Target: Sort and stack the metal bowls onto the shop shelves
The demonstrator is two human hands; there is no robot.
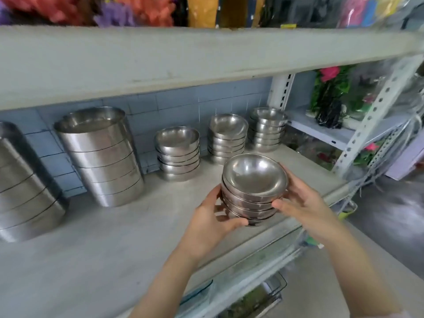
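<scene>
A stack of several small metal bowls [253, 182] is held between both my hands just above the front of the grey shelf [114, 237]. My left hand [211, 223] grips its left side and underside, thumb along the bottom. My right hand [302, 210] grips the right side, fingers curled behind it. At the back of the shelf stand three more stacks of small bowls: a left stack [177, 153], a middle stack [227, 137] and a right stack [268, 128].
Two tall stacks of large deep metal bowls stand on the left, one [101, 154] near the wall and another [20, 187] at the frame edge. The upper shelf board [183, 58] overhangs. A perforated upright [371, 115] borders the right, with artificial flowers [330, 92] beyond.
</scene>
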